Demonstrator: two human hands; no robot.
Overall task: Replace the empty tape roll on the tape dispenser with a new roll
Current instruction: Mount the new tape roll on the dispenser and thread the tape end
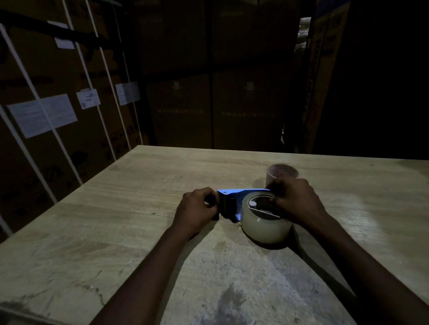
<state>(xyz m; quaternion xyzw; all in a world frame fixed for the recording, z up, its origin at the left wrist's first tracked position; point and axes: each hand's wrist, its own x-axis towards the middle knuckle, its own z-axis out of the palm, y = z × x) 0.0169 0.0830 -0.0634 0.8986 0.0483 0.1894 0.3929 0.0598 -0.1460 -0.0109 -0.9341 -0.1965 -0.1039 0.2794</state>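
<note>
A blue tape dispenser (236, 198) lies on its side on the wooden table (113, 226). A full roll of clear tape (264, 227) sits on its hub, with the white hub pin showing in the roll's hole. My left hand (198, 209) is closed around the dispenser's black handle end. My right hand (297, 200) grips the far right side of the roll, fingers on its rim. Just behind my right hand stands an empty cardboard tape core (282, 172), partly hidden by the hand.
Stacked cardboard boxes (60, 107) with white straps and paper labels stand to the left and behind the table. More dark boxes (327, 73) rise on the right. The room is dim. The table's left edge (71, 191) runs diagonally.
</note>
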